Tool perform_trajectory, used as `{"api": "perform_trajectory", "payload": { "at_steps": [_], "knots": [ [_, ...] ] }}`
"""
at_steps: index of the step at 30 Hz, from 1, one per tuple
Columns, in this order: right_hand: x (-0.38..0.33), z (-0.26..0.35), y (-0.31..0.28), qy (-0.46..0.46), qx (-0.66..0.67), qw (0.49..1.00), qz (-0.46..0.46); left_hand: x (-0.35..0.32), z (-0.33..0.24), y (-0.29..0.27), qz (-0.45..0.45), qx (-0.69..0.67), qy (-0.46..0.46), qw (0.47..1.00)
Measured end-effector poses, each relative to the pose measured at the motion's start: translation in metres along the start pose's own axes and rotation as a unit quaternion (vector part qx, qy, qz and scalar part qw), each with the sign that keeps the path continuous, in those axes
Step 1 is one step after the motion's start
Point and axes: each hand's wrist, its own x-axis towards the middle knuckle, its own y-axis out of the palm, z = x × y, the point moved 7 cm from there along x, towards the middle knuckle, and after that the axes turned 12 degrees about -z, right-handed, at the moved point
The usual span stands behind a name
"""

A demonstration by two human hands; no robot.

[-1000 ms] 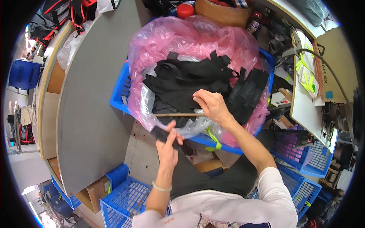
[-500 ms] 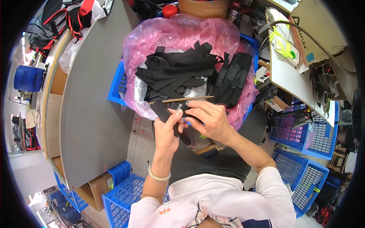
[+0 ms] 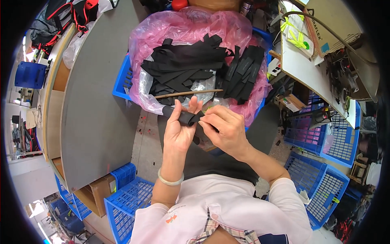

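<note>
My left hand (image 3: 176,136) is turned palm up, with its fingers curled round a black fabric strip (image 3: 186,118). The strip bends over in a loop across those fingers. Thumb and forefinger of my right hand (image 3: 227,129) pinch the strip's end, just right of the left fingertips. Beyond both hands, a heap of loose black strips (image 3: 183,61) and a flatter stack of black strips (image 3: 245,75) lie in a pink plastic bag (image 3: 152,38). A thin wooden stick (image 3: 185,94) rests across the near side of the heap.
The bag lines a blue crate (image 3: 121,83). A grey tabletop (image 3: 101,101) curves along my left. Blue baskets (image 3: 130,203) stand low at left, with more blue baskets (image 3: 321,195) at right. A white bench (image 3: 298,71) with cardboard flanks the right.
My left hand has turned palm up, and the strip now loops over its fingers. My right hand has closed on the strip's end. The whole view has shifted slightly.
</note>
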Motion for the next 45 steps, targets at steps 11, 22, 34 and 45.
{"api": "perform_trajectory", "payload": {
  "at_steps": [11,22,34,45],
  "knots": [
    [-0.006,0.0,0.016,0.0,-0.023,0.999,0.036,-0.001,-0.009,-0.001,0.006,0.101,0.145,0.984],
    [-0.039,-0.015,0.048,0.176,0.069,0.955,0.23,0.009,-0.043,-0.006,0.041,0.144,0.238,0.96],
    [-0.059,-0.015,0.086,0.143,-0.043,0.947,0.284,0.021,-0.068,-0.019,0.06,0.018,0.109,0.992],
    [-0.034,-0.005,0.079,0.069,-0.012,0.977,0.2,0.015,-0.057,-0.002,0.111,0.098,0.087,0.985]
  ]
}}
